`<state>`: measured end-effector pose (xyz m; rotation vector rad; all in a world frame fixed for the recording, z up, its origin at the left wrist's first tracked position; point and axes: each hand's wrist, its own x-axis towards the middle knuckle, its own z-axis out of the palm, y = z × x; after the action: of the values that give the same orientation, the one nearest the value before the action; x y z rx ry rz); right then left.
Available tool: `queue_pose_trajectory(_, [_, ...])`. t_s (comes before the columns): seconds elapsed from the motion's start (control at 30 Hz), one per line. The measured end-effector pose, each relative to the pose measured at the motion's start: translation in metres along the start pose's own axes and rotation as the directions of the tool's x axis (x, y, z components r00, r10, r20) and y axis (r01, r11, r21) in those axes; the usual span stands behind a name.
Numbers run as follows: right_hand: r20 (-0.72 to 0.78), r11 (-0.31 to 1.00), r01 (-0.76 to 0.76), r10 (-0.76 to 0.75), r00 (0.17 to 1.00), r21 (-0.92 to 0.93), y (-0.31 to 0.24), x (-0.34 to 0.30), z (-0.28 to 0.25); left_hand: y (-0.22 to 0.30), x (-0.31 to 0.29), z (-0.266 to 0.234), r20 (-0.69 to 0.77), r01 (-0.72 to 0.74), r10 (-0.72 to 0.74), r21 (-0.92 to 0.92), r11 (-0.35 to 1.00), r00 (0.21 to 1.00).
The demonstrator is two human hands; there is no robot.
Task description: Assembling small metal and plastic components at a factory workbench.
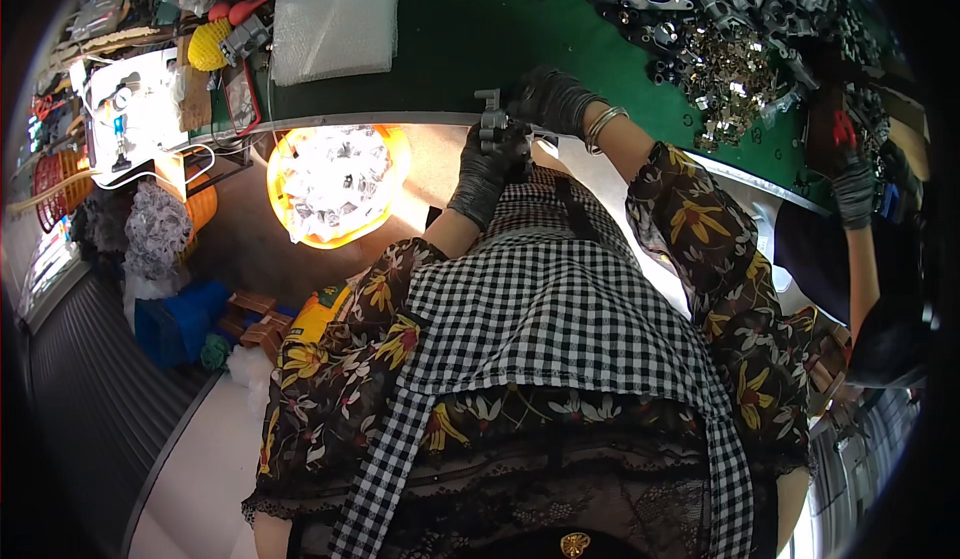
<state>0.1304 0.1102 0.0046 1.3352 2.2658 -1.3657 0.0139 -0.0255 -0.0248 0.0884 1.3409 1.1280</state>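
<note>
My left hand (pixel 484 174), in a dark grey glove, is closed round a grey metal casting (pixel 491 124) at the near edge of the green table. A short knob sticks up from the casting's top. My right hand (pixel 555 100), gloved alike and with bangles at the wrist, is just right of the casting over the table edge. Its fingers are bent in towards the part; what they pinch, if anything, is too dark to make out. Beyond, on the green table top (pixel 450 44), lie a heap of small brass-coloured metal clips (pixel 735 84) and several dark grey castings (pixel 715 4).
An orange tub (pixel 402 164) with bagged parts stands below the table edge at left. Bubble wrap (pixel 335 19) and a red-edged phone (pixel 241 99) lie at the table's left. At right, a co-worker's gloved hand (pixel 853 194) holds a red-handled tool (pixel 845 131). A blue bin (pixel 180 324) stands lower left.
</note>
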Motion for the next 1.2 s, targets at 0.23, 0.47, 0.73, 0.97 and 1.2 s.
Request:
queue_pose_trajectory(0.23, [-0.014, 0.995, 0.000, 0.001, 1.000, 0.100, 0.003, -0.009, 0.000, 0.000, 0.003, -0.010, 0.266, 0.090, -0.001, -0.323, 0.942, 0.964])
queue_pose_trajectory(0.47, [-0.449, 0.869, 0.186, 0.046, 0.892, 0.458, -0.024, -0.040, -0.034, 0.006, 0.006, -0.015, 0.319, -0.114, 0.144, -0.111, 0.987, 0.937])
queue_pose_trajectory(0.73, [-0.810, 0.143, 0.846, -0.243, 0.534, 0.514, -0.079, -0.091, -0.068, 0.026, -0.010, 0.014, 0.036, 0.128, -0.123, -0.221, 0.967, 0.992])
queue_pose_trajectory(0.97, [-0.646, 0.366, 0.667, -0.198, 0.737, 0.648, -0.082, -0.072, -0.050, 0.013, 0.000, 0.013, 0.126, 0.141, -0.102, -0.363, 0.921, 0.987])
queue_pose_trajectory(1.2, [-0.589, 0.252, 0.619, -0.191, 0.785, 0.744, -0.078, -0.053, -0.038, 0.009, -0.001, 0.018, 0.031, 0.162, -0.162, -0.376, 0.912, 0.986])
